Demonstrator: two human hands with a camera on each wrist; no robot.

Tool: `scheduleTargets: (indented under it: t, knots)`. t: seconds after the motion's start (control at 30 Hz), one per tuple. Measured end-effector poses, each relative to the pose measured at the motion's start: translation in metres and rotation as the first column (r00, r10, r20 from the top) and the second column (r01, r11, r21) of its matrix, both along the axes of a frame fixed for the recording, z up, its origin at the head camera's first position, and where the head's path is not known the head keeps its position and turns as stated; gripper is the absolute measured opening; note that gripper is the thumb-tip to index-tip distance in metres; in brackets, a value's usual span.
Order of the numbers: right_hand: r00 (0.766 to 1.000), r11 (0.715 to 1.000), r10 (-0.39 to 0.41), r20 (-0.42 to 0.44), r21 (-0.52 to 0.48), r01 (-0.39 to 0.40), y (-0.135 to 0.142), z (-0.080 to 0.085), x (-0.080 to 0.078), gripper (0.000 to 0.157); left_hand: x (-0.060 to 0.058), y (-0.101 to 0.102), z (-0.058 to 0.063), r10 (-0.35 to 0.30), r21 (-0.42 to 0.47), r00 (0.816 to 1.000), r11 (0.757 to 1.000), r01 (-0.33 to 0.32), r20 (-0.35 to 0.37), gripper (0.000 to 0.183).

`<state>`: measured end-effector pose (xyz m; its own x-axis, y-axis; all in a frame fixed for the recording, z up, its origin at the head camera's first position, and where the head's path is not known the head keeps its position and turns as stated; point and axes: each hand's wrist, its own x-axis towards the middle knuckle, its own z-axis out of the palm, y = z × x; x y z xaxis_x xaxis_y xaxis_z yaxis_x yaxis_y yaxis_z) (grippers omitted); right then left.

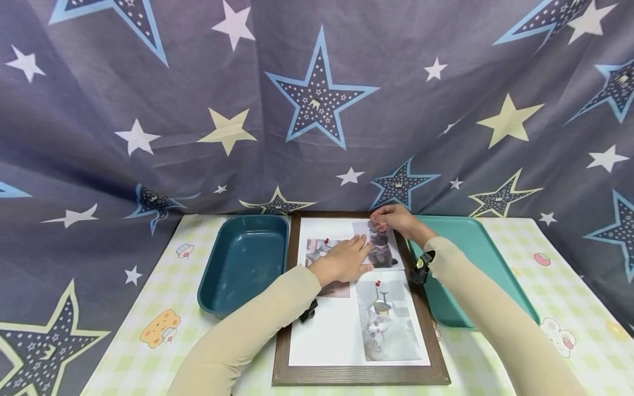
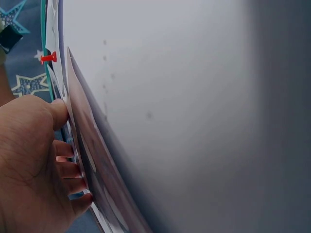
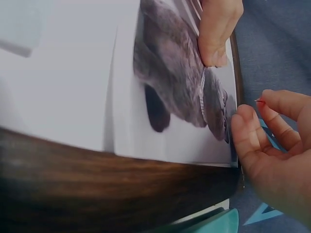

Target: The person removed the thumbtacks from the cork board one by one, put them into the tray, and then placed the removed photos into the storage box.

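My left hand lies with fingers stretched out across a photo of a dark grey cat, pressing its left edge against a white board in a brown frame. In the right wrist view, my right hand pinches a red push pin, its point toward the photo's top edge. Under my left hand and forearm, another photo is partly hidden, with a red push pin at its top. Lower on the board hangs a photo of a white cat, held by a red pin.
A dark teal tray stands left of the frame. On the right lies a lighter green tray, partly beneath my right forearm. The tablecloth is checked green and white, and a starry curtain rises behind the table.
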<state>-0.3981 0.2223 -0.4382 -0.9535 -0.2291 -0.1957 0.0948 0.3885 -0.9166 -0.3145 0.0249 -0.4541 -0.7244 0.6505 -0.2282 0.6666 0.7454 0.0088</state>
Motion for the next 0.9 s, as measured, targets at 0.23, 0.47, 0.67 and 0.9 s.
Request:
scheduleTargets:
  t: [0.23, 0.47, 0.67, 0.9]
  knots:
    - [1.0, 1.0, 0.002, -0.002, 0.031, -0.002, 0.004, 0.006, 0.002, 0.032, 0.0, 0.001, 0.002, 0.0, 0.004, 1.0, 1.0, 0.0, -0.007, 0.068]
    - [1.0, 0.998, 0.002, -0.023, 0.068, 0.0, 0.007, 0.013, 0.011, 0.034, 0.002, 0.0, 0.001, -0.002, 0.008, 1.0, 1.0, 0.002, -0.008, 0.068]
    - [0.998, 0.999, -0.013, -0.06, 0.037, 0.015, 0.014, 0.023, 0.018, 0.034, 0.002, 0.0, 0.001, 0.012, 0.001, 1.0, 1.0, -0.012, -0.017, 0.069]
    - [0.988, 0.997, -0.009, -0.157, 0.069, 0.02, 0.025, 0.033, 0.034, 0.028, 0.003, 0.0, 0.003, 0.007, 0.009, 1.0, 1.0, -0.007, -0.011, 0.069]
